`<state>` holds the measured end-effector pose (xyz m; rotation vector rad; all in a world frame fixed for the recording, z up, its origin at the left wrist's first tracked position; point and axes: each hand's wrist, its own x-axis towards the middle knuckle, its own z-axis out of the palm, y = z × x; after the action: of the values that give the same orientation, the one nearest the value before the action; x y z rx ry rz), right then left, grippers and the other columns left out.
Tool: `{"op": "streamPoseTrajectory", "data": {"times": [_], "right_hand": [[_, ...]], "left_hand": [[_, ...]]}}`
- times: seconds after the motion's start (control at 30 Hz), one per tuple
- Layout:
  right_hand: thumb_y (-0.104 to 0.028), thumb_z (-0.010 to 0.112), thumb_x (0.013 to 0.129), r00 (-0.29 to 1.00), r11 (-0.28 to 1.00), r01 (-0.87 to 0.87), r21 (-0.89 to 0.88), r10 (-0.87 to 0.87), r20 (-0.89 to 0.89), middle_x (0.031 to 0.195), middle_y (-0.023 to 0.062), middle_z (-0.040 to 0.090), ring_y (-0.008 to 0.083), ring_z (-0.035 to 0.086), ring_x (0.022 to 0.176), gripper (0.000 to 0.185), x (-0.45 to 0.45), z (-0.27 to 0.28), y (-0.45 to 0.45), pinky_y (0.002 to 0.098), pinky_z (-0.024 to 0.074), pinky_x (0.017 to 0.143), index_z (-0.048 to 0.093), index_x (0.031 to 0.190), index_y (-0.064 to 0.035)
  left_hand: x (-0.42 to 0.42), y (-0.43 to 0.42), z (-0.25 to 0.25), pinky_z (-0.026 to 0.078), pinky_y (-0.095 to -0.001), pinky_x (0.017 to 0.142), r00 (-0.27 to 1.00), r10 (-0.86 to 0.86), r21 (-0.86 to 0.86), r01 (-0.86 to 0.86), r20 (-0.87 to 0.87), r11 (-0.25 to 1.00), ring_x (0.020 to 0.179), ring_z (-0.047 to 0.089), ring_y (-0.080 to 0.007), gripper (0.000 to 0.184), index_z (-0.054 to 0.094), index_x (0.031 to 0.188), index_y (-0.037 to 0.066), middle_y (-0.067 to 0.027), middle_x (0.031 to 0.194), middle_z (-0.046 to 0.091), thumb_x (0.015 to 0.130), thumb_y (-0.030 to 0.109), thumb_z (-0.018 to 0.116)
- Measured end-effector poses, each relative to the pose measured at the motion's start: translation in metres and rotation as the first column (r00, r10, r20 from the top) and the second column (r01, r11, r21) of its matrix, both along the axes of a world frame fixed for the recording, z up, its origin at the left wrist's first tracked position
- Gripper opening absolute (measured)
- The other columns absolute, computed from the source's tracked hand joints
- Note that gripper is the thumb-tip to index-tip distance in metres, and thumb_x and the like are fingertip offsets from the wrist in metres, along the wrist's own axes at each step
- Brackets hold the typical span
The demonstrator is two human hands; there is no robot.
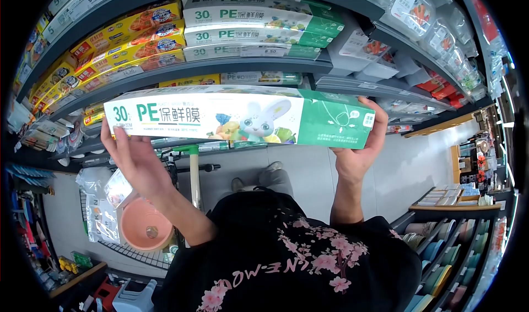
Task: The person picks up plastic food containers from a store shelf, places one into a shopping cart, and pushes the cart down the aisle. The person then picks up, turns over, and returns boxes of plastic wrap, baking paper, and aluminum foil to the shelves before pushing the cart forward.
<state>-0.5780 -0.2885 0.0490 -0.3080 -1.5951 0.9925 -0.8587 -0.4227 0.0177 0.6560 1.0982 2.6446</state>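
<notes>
A long white and green box of PE cling film [220,116], with a cartoon rabbit and fruit printed on its front, is held level before me. My left hand [135,160] grips its left end from below, fingers bent round the lower edge. At the green right end, my right hand [363,146] is closed round the corner, fingers partly hidden behind the box. Just beyond it, similar PE cling film boxes [242,36] are stacked on the shelf, beside yellow boxes [132,42].
Below on the left stands a shopping cart [138,255] with a green and cream handle [194,174], holding a pink-orange basin [146,224] and plastic-wrapped goods [102,213]. Clear plastic containers [410,11] fill the upper right shelf. Racked dishes [446,257] stand at lower right.
</notes>
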Motion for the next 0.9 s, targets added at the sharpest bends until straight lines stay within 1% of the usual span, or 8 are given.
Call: {"op": "streamPoseTrajectory", "data": {"times": [0.2,0.3,0.4,0.43,0.6,0.7,0.8,0.9], "right_hand": [[-0.001,0.088,0.066,1.000,0.999,-0.022,-0.030,0.022,0.005,0.112,0.0177,0.064,0.0241,0.068,0.098,0.084,0.004,0.002,-0.008,0.0335,0.0569,0.084,0.037,0.132,0.0003],[-0.004,0.091,0.063,0.998,0.999,-0.019,0.042,0.016,0.067,0.113,0.0172,0.063,0.0223,0.067,0.099,0.083,0.009,0.005,-0.007,0.0333,0.0555,0.085,0.039,0.128,-0.0007],[-0.006,0.093,0.062,0.997,0.994,-0.055,0.092,0.050,0.058,0.113,0.0172,0.062,0.0208,0.065,0.100,0.081,0.006,0.007,-0.010,0.0332,0.0542,0.086,0.041,0.124,-0.0018],[-0.006,0.092,0.062,0.999,0.994,-0.026,0.107,0.024,0.024,0.114,0.0176,0.062,0.0206,0.065,0.100,0.080,0.001,0.011,-0.012,0.0332,0.0541,0.087,0.041,0.123,-0.0022],[-0.006,0.091,0.064,0.999,0.997,-0.036,0.066,0.035,0.012,0.114,0.0186,0.063,0.0213,0.066,0.100,0.077,-0.001,0.013,-0.019,0.0335,0.0544,0.086,0.042,0.123,-0.0022],[-0.003,0.089,0.067,0.987,1.000,-0.006,-0.004,0.006,0.160,0.111,0.0192,0.065,0.0222,0.068,0.099,0.076,0.000,0.014,-0.025,0.0334,0.0544,0.086,0.038,0.125,-0.0021],[0.002,0.083,0.071,0.962,0.987,-0.124,0.098,0.096,0.254,0.108,0.0203,0.066,0.0232,0.069,0.097,0.079,-0.005,0.013,-0.026,0.0310,0.0541,0.084,0.029,0.128,-0.0019],[0.003,0.082,0.072,0.977,0.988,-0.152,-0.019,0.153,0.150,0.108,0.0214,0.066,0.0237,0.069,0.098,0.078,-0.013,0.008,-0.032,0.0312,0.0543,0.084,0.028,0.129,-0.0013]], "left_hand": [[-0.004,-0.001,0.004,0.047,-0.0375,0.097,0.999,0.032,0.053,-0.031,-0.012,0.998,0.115,0.057,-0.0221,0.040,0.038,0.135,-0.001,-0.0149,0.126,0.056,0.102,0.018,0.047],[-0.004,-0.004,0.002,0.043,-0.0386,0.103,0.999,-0.033,0.066,0.032,0.020,0.997,0.120,0.054,-0.0198,0.033,0.044,0.132,0.004,-0.0107,0.129,0.056,0.102,0.016,0.047],[-0.006,-0.004,-0.002,0.046,-0.0373,0.099,0.999,-0.040,0.043,0.039,0.027,0.998,0.116,0.056,-0.0204,0.035,0.043,0.132,0.002,-0.0130,0.126,0.057,0.101,0.017,0.048],[-0.007,-0.004,-0.003,0.050,-0.0367,0.094,0.999,-0.025,0.026,0.024,0.030,0.999,0.112,0.059,-0.0211,0.038,0.040,0.133,-0.001,-0.0152,0.123,0.058,0.101,0.018,0.048],[-0.011,-0.008,-0.004,0.052,-0.0363,0.092,1.000,-0.006,0.009,0.006,0.024,1.000,0.110,0.060,-0.0214,0.038,0.040,0.133,0.000,-0.0157,0.123,0.058,0.101,0.019,0.048],[-0.008,-0.010,-0.001,0.053,-0.0358,0.090,0.999,0.020,0.035,-0.021,0.033,0.999,0.110,0.061,-0.0212,0.035,0.042,0.131,0.001,-0.0153,0.122,0.058,0.101,0.018,0.048],[-0.014,-0.012,-0.005,0.055,-0.0350,0.087,0.996,0.077,0.042,-0.080,0.053,0.996,0.110,0.061,-0.0209,0.031,0.043,0.127,0.002,-0.0148,0.122,0.059,0.101,0.019,0.048],[-0.020,-0.018,-0.010,0.055,-0.0336,0.086,0.996,0.073,0.023,-0.074,0.042,0.997,0.109,0.061,-0.0203,0.029,0.044,0.125,0.002,-0.0144,0.121,0.059,0.102,0.020,0.048]]}}
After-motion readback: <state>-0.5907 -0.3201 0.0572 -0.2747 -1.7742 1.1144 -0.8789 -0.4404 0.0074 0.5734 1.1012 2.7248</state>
